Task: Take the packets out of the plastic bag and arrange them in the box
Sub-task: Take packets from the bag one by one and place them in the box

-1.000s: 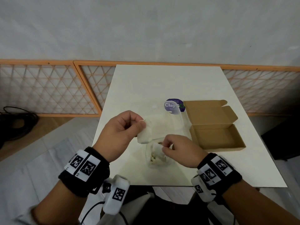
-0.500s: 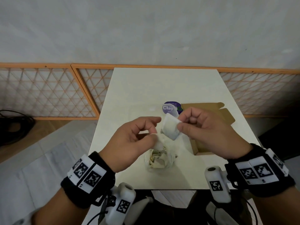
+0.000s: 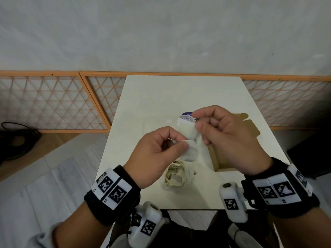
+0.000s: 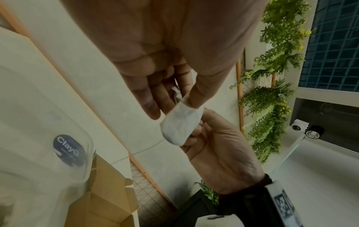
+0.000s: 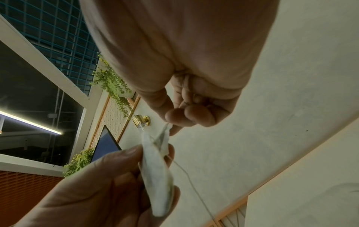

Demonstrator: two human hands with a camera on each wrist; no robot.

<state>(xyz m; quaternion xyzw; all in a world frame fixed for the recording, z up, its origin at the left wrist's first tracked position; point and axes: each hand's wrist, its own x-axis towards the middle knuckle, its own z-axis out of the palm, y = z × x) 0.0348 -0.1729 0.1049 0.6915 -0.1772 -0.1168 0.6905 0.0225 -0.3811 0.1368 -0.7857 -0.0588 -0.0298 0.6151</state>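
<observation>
A cream table (image 3: 179,97) stands against a grey wall (image 3: 161,33), with an orange lattice rail (image 3: 53,102) running along the floor behind it.

Nearest the person, just below both hands, a clear plastic bag (image 3: 176,176) lies on the table with crumpled packets (image 3: 172,173) showing through it.

Above the bag, the left hand (image 3: 157,156) has its fingers curled, thumb and forefinger pinching a small white packet (image 3: 189,152) that hangs from the grip. The right hand (image 3: 225,138), close beside the left and a little beyond it, pinches a second white packet (image 3: 188,130) between thumb and forefinger — the two packets touch edge to edge, one over the other. From the right wrist a thin string (image 5: 190,173) trails off the packets (where it ends I cannot tell).

Under and beyond the right hand sits the open cardboard box (image 3: 222,163), mostly hidden by that hand; its raised lid (image 3: 250,126) shows past the knuckles — what it holds cannot be seen. Just past the right fingertips, a clear tub with a dark round label (image 4: 69,151) stands on the table to the left of the box.
</observation>
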